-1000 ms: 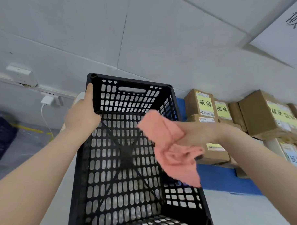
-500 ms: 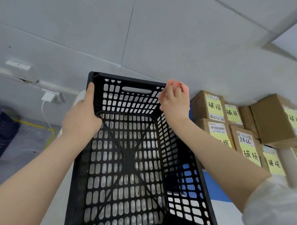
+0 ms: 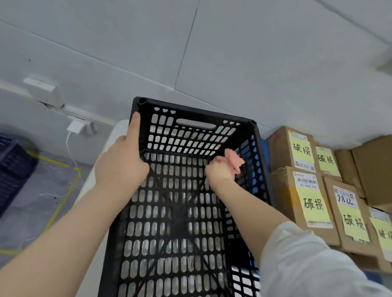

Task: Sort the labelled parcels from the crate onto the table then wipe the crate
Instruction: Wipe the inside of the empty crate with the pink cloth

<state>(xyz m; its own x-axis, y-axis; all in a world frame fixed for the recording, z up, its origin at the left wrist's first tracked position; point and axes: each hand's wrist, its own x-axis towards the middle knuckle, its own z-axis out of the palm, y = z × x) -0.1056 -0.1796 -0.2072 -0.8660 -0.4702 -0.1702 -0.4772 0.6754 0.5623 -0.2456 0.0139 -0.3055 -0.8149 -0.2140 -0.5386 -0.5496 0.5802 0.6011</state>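
**A:** What sits nearest?

**B:** The black perforated plastic crate (image 3: 176, 227). It runs from 6 o'clock toward 12 on the white table (image 3: 90, 189), and I see no parcels inside it.

**A:** And the hands?

**B:** The left hand (image 3: 121, 165) is at 10 o'clock, its grip closed over the crate's left wall near the far corner. The right hand (image 3: 218, 173) is inside the crate at about 1 o'clock. Its grip is closed round a crumpled pink cloth (image 3: 233, 160), up against the right wall.

**A:** How will the crate handle?

**B:** Stiff and light, I'd judge, since it is mostly holes. The rim or the far wall's handle slot look like the sound holds. The cloth is soft and could snag in the lattice.

**A:** Anything beyond?

**B:** Brown cardboard parcels (image 3: 309, 196) with yellow labels, stacked at 3 o'clock just beside the crate.
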